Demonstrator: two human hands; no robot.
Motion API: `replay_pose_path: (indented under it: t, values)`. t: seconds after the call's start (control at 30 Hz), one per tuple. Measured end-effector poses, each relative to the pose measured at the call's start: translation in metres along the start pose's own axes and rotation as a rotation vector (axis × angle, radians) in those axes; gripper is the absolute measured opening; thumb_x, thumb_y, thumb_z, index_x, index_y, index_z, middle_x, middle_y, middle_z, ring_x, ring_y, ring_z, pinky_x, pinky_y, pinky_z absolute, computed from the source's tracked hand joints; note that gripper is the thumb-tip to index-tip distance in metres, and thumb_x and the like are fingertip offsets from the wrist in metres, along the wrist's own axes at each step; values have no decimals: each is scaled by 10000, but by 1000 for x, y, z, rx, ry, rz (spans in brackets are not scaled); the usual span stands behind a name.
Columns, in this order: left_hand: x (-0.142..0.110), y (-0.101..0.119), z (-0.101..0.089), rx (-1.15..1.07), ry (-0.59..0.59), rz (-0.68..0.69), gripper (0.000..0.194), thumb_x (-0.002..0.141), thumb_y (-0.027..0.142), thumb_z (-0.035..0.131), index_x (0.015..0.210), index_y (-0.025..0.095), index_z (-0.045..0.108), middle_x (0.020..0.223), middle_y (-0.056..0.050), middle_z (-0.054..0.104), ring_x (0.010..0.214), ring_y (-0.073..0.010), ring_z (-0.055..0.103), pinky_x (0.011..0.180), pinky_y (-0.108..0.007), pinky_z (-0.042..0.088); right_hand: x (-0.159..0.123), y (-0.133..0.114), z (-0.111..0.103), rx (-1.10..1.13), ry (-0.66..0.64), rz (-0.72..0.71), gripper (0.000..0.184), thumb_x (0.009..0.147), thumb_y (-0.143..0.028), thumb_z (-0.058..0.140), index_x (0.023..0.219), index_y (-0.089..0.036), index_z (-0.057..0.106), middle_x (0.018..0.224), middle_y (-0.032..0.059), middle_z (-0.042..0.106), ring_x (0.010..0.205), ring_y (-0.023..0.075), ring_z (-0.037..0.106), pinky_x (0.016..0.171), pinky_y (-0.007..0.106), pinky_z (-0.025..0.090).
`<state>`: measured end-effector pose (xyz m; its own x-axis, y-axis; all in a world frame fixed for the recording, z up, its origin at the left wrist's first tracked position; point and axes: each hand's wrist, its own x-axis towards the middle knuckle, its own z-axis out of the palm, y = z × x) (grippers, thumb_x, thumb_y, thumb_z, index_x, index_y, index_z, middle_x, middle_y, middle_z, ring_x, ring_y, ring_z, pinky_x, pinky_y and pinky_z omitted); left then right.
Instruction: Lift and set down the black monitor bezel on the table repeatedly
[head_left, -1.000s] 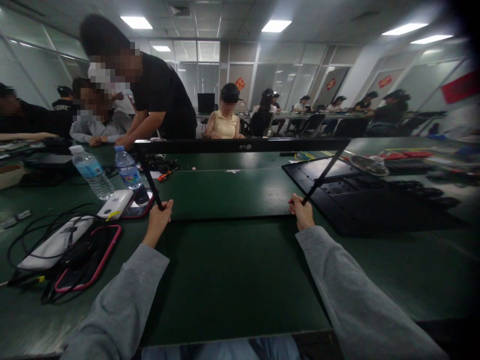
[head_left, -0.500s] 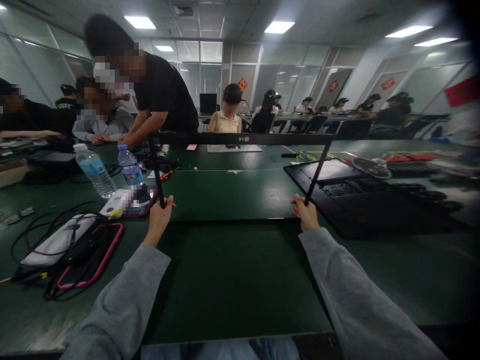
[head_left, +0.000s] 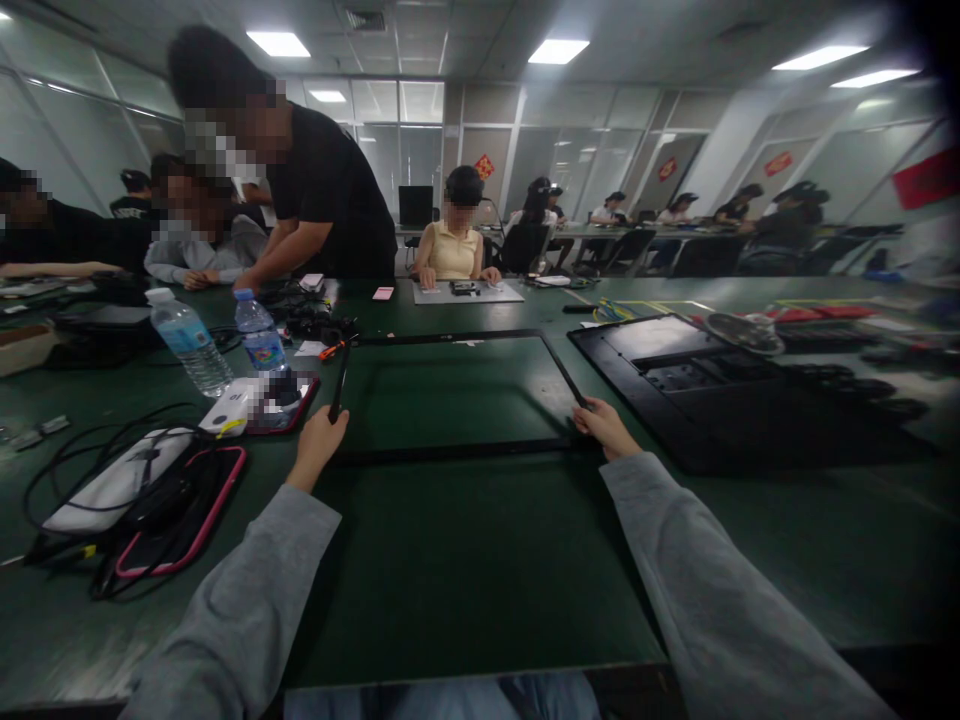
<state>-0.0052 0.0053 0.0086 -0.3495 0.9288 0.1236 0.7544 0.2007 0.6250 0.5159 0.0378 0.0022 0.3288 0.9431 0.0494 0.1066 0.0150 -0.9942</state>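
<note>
While the left hand [head_left: 321,440] and right hand [head_left: 609,426] grip a black rectangular plastic-looking frame [head_left: 450,453], positioning seems underway; the next move needs even support.

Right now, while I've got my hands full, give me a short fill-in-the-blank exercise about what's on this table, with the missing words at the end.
1. The left hand and right hand grip opposite sides of a thin frame colored ____.
2. Beyond the left hand stand ____ plastic bottles.
3. In this view, the large dark panel lies to the ____ of the frame.
4. The top of the table is colored ____.

Missing words: black; two; right; green.
</note>
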Motion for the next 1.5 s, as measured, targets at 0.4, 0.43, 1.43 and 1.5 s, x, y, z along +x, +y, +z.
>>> replay_pose_path:
  t: [0.4,0.43,1.43,1.5]
  values:
    - [0,-2,7,135,-2,109,509,960,420,486,1346,109,599,1334,-206,647,1215,-314,633,1018,-399,474,-11,-17,2,-28,54,116,497,660,-165,670,1141,-148,549,499,-79,504,433,94,448,396,174,277]
    - [0,-3,8,148,10,132,518,959,417,484,1350,97,596,1340,-212,637,1228,-317,622,1038,-405,464,-11,-16,2,-33,54,113,494,661,-167,667,1141,-149,551,499,-81,504,436,94,449,397,174,277]
    - [-18,12,10,100,-304,589,440,904,570,606,1228,289,703,1414,-76,606,1333,-301,507,1101,-522,404,6,-9,-24,81,-20,134,192,706,-250,760,747,-193,582,583,-17,568,488,87,515,399,174,383]
    - [-16,11,10,75,-295,598,411,909,555,608,1198,284,716,1380,-71,629,1302,-285,535,1101,-493,411,5,-11,-25,115,-35,142,204,702,-272,769,749,-194,585,596,-17,569,495,85,510,405,176,390]
